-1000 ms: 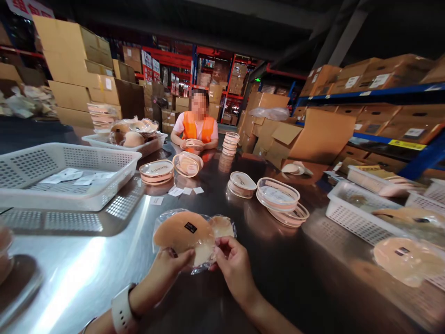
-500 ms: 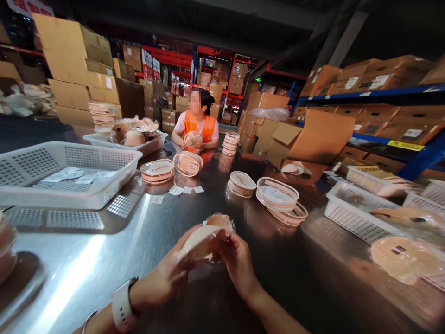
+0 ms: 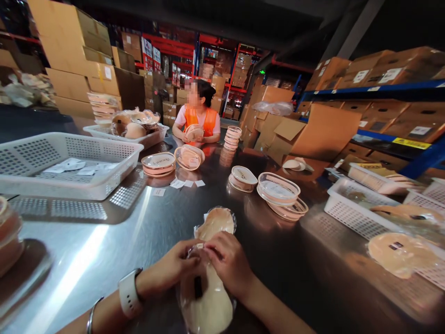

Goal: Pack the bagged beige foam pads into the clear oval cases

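Note:
A beige pair of bra cups [image 3: 213,304] in clear film lies spread out low in front of me, a small black label on it. My left hand [image 3: 174,265] pinches its upper edge between thumb and fingers. Beside it my right hand [image 3: 231,265] grips the same edge, fingertips close to the left thumb. A small white tag shows between the hands. Just beyond my knuckles, another beige cup [image 3: 221,220] in clear film rests on the metal table [image 3: 104,260]; the hands hide its near part.
A white basket [image 3: 128,174] with paper slips stands left. Oval clear cases [image 3: 278,188] and loose white cards [image 3: 177,183] lie ahead. White baskets [image 3: 358,211] with wrapped cups [image 3: 399,255] stand right. A co-worker [image 3: 200,120] in an orange vest sits opposite, holding a case.
The bra cups have come down from a folded, raised position and now lie spread toward me. My right hand has turned palm down over their edge. The cup beyond shows more fully.

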### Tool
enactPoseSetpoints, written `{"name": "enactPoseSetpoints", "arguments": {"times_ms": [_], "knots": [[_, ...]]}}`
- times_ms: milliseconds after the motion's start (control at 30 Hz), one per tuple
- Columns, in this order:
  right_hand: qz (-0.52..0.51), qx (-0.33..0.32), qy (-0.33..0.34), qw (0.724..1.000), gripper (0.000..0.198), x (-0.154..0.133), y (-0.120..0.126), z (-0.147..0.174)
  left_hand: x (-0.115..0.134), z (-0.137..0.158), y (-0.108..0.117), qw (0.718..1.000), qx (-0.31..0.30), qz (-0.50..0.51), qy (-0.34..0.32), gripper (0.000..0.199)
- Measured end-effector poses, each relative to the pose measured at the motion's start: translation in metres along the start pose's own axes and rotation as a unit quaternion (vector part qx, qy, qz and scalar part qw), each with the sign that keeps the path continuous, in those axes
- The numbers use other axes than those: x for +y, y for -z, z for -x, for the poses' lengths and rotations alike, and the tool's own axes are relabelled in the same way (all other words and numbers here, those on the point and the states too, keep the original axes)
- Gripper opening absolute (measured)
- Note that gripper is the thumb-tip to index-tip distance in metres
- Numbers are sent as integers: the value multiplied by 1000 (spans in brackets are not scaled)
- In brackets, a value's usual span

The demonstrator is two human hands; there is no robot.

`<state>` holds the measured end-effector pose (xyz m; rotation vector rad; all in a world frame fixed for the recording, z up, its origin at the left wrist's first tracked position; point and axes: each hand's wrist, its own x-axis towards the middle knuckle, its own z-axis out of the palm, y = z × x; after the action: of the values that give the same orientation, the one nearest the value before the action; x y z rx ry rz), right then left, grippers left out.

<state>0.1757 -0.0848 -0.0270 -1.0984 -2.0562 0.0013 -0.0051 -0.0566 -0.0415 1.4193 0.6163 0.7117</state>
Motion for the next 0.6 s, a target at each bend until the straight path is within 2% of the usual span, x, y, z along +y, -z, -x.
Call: {"name": "enactPoseSetpoints", "arguments": {"times_ms": [100,300,367,500,600], "knots": [[21,35,54,998,13,0,3,0,-3,-5,-1,997,68,18,11,39],[64,47,154,985,18,-2,11,-2,-2,-8,2,990,126,69,-3,48],[81,35,147,985,17,1,9,-3,-2,-7,4,987,136,84,-21,46],[72,13,97,993,24,4,2,-2,-3,-5,7,989,134,15,-59,23],[48,10,90,995,24,1,0,1,-4,-6,6,987,152,-24,-44,27]]}}
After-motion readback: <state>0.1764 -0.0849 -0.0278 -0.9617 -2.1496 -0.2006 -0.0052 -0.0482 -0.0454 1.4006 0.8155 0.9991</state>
